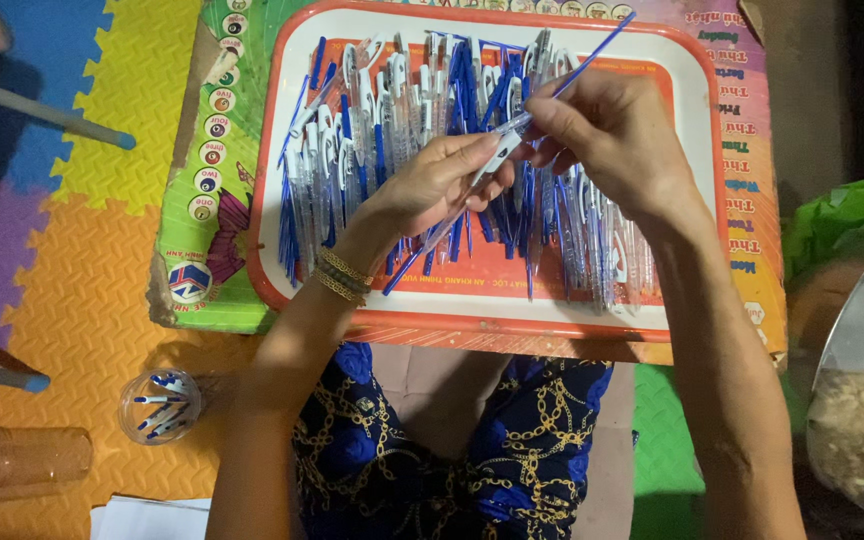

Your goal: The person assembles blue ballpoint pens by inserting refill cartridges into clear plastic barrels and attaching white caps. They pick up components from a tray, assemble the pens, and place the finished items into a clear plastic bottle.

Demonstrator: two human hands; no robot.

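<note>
My left hand (pixel 432 185) holds a clear pen barrel (pixel 497 160) over an orange-rimmed tray (pixel 472 325). My right hand (pixel 607 135) pinches a thin blue refill (pixel 592 55) whose lower end meets the barrel's tip between my two hands. The tray is heaped with several clear-and-white pen barrels (pixel 372 130) and blue refills (pixel 472 75). A second blue refill sticks out below my left hand toward the tray's front. Gold bangles (pixel 340 275) circle my left wrist.
The tray rests on a colourful printed board (pixel 214 150) laid across my lap. Foam puzzle mats (pixel 82 250) cover the floor. A clear cup with pen parts (pixel 159 405) and an empty clear container (pixel 32 458) stand at the lower left. A plastic bag of small pale pieces (pixel 862 420) sits at right.
</note>
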